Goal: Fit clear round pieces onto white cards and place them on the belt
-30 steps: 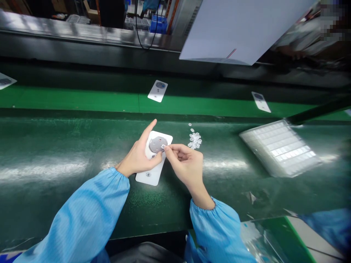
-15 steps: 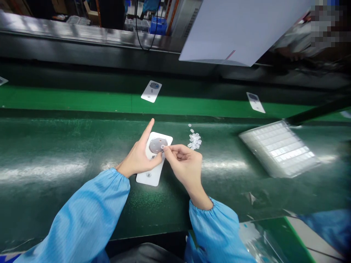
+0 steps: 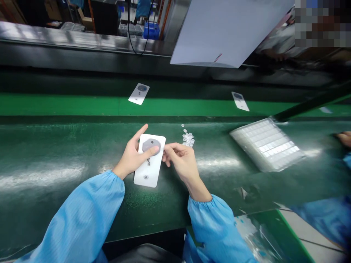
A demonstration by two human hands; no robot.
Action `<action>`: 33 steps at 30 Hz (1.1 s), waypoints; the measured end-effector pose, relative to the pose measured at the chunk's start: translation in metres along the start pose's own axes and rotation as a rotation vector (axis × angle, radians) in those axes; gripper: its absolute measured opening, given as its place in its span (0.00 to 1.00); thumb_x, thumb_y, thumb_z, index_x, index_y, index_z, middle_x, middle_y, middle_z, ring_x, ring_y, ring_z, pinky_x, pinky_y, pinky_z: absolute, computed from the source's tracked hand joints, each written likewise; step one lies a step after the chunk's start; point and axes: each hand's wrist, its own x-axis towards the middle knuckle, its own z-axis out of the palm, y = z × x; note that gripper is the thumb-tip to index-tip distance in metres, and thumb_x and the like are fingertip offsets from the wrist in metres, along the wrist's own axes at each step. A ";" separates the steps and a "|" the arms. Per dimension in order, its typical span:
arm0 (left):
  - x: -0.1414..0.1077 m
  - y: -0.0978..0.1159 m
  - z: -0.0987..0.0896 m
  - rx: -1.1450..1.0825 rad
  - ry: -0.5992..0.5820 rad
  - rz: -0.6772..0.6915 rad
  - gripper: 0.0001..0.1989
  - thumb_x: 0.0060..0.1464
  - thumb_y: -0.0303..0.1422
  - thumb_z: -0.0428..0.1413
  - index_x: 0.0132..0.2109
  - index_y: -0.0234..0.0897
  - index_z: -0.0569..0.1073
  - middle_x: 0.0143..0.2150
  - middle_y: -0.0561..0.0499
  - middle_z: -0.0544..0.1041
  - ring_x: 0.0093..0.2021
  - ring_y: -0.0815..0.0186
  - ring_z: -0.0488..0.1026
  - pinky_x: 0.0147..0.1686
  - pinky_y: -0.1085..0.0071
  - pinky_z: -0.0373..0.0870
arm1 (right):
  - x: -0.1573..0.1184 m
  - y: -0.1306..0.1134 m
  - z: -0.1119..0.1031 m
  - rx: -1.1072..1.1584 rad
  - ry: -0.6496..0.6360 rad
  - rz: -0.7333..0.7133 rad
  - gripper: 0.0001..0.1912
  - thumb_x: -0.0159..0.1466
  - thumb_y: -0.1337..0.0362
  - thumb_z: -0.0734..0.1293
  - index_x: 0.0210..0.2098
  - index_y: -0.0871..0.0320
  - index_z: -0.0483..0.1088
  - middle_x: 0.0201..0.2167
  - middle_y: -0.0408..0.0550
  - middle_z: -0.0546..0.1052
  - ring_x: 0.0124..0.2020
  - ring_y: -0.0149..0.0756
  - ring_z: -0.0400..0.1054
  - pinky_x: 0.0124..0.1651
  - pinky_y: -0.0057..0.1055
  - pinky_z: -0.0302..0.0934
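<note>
A white phone back panel with a grey round camera area near its top lies in front of me. My left hand grips its left side, the thumb pressed flat over the round area and the index finger stretched upward. At the panel's right edge is my right hand, thumb and forefinger closed together; what they pinch, if anything, is hidden. Small clear round discs lie in a loose pile just beyond the right hand.
Two similar panels lie on the bright green strip behind. A clear-wrapped white tray stands on the right. A white board hangs above the far edge. A co-worker's hand shows at the right edge, and plastic bags lie lower right.
My left thumb has moved up onto the panel's round area. My right fingers have drawn back from there to the panel's right edge, the small clear disc no longer visible in them.
</note>
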 end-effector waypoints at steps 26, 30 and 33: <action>0.026 0.005 -0.049 0.228 0.373 0.281 0.23 0.57 0.37 0.57 0.58 0.34 0.67 0.45 0.41 0.78 0.44 0.58 0.77 0.33 0.70 0.73 | 0.099 -0.016 0.056 -0.131 -0.219 -0.107 0.33 0.59 0.33 0.67 0.25 0.60 0.68 0.20 0.50 0.73 0.17 0.30 0.63 0.17 0.24 0.52; 0.024 0.002 -0.051 0.523 0.407 0.381 0.14 0.58 0.30 0.52 0.51 0.37 0.73 0.45 0.44 0.78 0.47 0.60 0.76 0.41 0.67 0.72 | 0.067 0.016 0.067 -0.258 -0.242 -0.273 0.30 0.62 0.39 0.67 0.21 0.59 0.65 0.17 0.41 0.65 0.20 0.27 0.55 0.24 0.26 0.50; 0.033 0.005 -0.058 0.739 0.440 0.417 0.15 0.57 0.26 0.51 0.51 0.38 0.73 0.49 0.44 0.78 0.51 0.58 0.74 0.54 0.61 0.70 | 0.059 0.020 0.065 -0.288 -0.282 -0.328 0.29 0.65 0.42 0.65 0.20 0.59 0.64 0.17 0.40 0.63 0.21 0.28 0.53 0.26 0.27 0.47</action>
